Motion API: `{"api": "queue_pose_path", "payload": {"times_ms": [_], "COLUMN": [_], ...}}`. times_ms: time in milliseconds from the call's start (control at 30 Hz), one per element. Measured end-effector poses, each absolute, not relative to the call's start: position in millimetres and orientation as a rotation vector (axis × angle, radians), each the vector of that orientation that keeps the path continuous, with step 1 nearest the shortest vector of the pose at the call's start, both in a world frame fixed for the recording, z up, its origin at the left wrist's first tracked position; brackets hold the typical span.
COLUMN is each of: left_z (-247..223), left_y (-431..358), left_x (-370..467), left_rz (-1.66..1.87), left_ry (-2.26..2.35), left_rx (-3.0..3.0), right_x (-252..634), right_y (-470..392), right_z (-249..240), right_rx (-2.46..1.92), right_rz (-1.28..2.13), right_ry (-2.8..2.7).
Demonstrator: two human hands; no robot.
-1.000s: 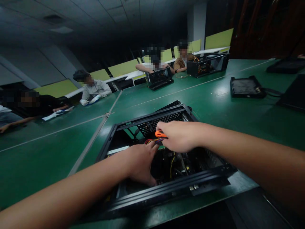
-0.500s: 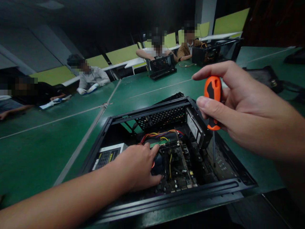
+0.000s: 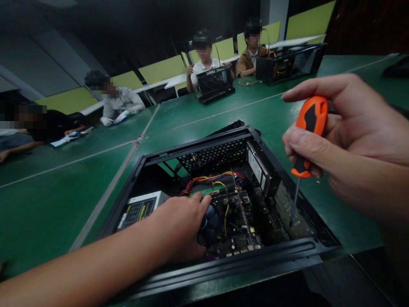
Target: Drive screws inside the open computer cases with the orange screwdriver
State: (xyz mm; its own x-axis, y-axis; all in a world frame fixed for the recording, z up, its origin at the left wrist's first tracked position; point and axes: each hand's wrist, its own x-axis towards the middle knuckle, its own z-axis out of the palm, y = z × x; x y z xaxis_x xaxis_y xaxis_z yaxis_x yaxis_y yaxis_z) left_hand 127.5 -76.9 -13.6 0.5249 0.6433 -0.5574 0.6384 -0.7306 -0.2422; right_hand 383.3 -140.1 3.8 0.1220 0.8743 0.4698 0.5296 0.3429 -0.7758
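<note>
My right hand [image 3: 348,132] grips an orange and black screwdriver [image 3: 315,115], its shaft angled down over the right end of an open computer case [image 3: 287,251]. The shaft's tip looks close to the inner side panel, but I cannot tell whether it touches. Inside the case, my left hand [image 3: 182,226] reaches to the round CPU fan [image 3: 212,224] on the motherboard [image 3: 234,213]. Thumb and fingers are spread along the fan's left side; some fingertips are hidden. Near that hand are red and yellow cables [image 3: 204,179] and a power supply [image 3: 140,209].
A hard drive [image 3: 257,166] stands at the case's right inner wall. The case lies on a green table [image 3: 96,179]. Across it, several people sit; two have computer cases [image 3: 214,83] before them. Another dark object [image 3: 398,70] lies at far right.
My right hand has moved right with the screwdriver, which now leans more. My left thumb has drawn back toward the fan's lower left edge. A person across the table has raised their hands.
</note>
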Motion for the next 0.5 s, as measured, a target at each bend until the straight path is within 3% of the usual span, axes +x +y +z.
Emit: {"api": "queue_pose_path", "payload": {"times_ms": [500], "left_z": [-17.0], "left_y": [-72.2], "left_x": [126.7], "left_rz": [1.071], "left_ry": [-1.160], "left_rx": [-2.772], "right_x": [381.4], "right_y": [-145.9], "right_z": [-2.0], "right_rx": [-1.378], "right_rz": [0.309], "right_ry": [-1.532]}}
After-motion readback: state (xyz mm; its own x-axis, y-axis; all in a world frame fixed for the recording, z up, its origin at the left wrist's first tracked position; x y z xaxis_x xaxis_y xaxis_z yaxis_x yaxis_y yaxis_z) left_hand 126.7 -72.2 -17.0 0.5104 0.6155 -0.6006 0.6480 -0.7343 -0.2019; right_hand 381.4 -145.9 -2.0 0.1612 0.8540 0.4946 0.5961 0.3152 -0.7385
